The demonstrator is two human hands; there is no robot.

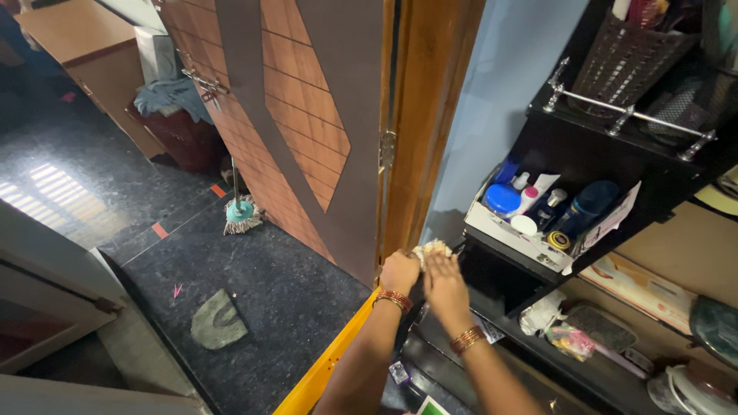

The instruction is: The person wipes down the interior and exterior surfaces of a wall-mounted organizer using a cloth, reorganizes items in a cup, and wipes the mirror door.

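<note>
Both hands (pixel 423 280) grip pale cloth (pixel 432 248).

Door (pixel 292 115), far left of centre, is showing brown panels with thin pale seams crossed by grey-brown angular bands; door frame (pixel 419 131) is reading orange-brown wood. Wall (pixel 507 84) right of it is showing pale blue. Floor (pixel 254 284) is appearing dark speckled grey with small orange inlays. Mop (pixel 241 215) is showing a teal hub over off-white strands. Shelf unit (pixel 569 154), right, is reading black; white tray (pixel 511 234) is holding blue and white bottles (pixel 553 204). Cloth (pixel 432 250) is looking cream-white. Both hands, left hand (pixel 400 273) and right hand (pixel 446 288), are wearing red-and-gold bangles (pixel 394 300). Near edge strip (pixel 327 369) is showing yellow.
</note>
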